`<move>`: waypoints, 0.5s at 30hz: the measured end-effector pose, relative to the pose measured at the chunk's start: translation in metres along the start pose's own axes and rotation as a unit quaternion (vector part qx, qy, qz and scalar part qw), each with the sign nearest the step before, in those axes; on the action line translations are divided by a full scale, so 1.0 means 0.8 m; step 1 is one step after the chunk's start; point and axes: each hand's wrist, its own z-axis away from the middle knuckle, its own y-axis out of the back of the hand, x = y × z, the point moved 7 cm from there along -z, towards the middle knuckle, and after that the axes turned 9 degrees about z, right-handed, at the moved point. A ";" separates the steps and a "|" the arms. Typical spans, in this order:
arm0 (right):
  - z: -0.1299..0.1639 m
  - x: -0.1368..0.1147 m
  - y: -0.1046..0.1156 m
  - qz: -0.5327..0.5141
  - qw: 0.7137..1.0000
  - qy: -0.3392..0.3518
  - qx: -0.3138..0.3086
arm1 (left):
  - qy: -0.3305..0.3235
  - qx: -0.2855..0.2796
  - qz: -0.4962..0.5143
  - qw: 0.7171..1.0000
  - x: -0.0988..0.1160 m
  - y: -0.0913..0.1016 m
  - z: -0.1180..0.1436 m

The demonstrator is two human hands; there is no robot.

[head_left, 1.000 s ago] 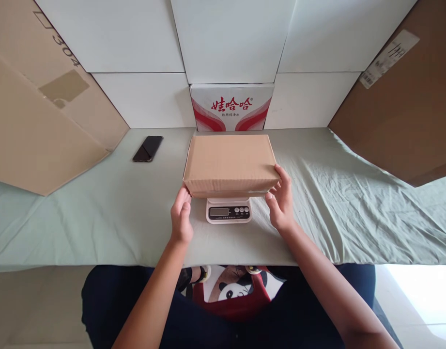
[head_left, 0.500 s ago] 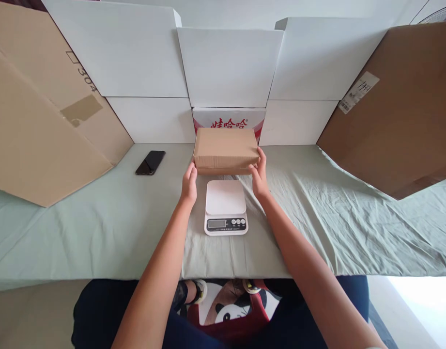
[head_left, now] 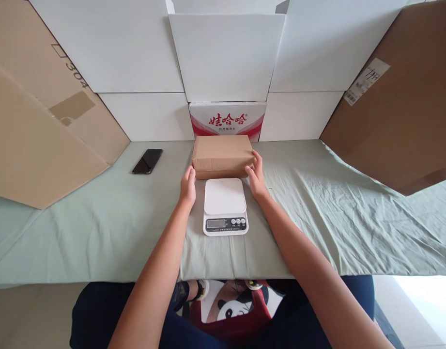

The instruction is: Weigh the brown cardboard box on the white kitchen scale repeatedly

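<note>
Both hands clasp the cardboard box [head_left: 223,156] lying on the bench [head_left: 99,228] just behind the scale [head_left: 224,206]: left hand [head_left: 188,186] fingers pressed against its left end, right hand [head_left: 256,175] fingers wrapped around its right end.

Closed brown cardboard box [head_left: 223,155], lying flat, apparently resting on cloth

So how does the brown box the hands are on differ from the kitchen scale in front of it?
The brown cardboard box is plain and tan, while the scale is white with a display and buttons along its near edge. The box is wider and taller; the scale is narrower and flat. The left hand and right hand touch the box's ends, while the scale has nothing on it. Both rest on the green cloth, side by side.
</note>
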 end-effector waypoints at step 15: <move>0.004 0.030 0.056 0.031 0.994 -0.050 0.089 | 0.004 0.056 0.031 0.998 0.009 0.049 -0.019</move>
